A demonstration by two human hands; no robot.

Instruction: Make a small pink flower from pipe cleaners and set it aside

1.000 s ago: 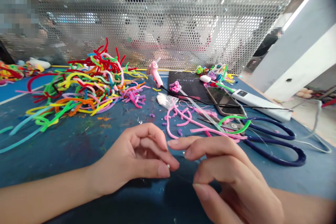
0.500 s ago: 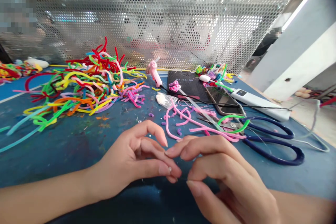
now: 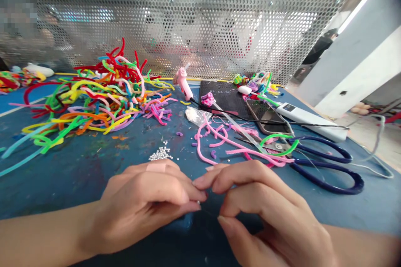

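My left hand [image 3: 147, 200] is closed, its thumb and fingertips pinching a tiny white bead [image 3: 198, 202]. Close on its right, my right hand [image 3: 266, 204] has curled fingers, with its index fingertip touching the left fingertips. Its thumb stands a little apart from its fingers, and I cannot make out anything between them. A small heap of white beads [image 3: 160, 151] lies on the blue table [image 3: 94, 175] just beyond my left hand. Pink fuzzy stems [image 3: 233, 144] lie beyond my right hand.
A pile of coloured fuzzy stems [image 3: 94, 96] is at the left. Behind are a pink glue gun [image 3: 184, 84], a black tablet [image 3: 224, 98] and a phone [image 3: 268, 117]. Blue-handled scissors [image 3: 332, 175] and a white power bank [image 3: 310, 122] lie at the right, before a metal mesh [image 3: 194, 25].
My left hand has turned over and its fingers have closed more, showing its back. The bead heap behind it has come into view. My right hand has barely moved.
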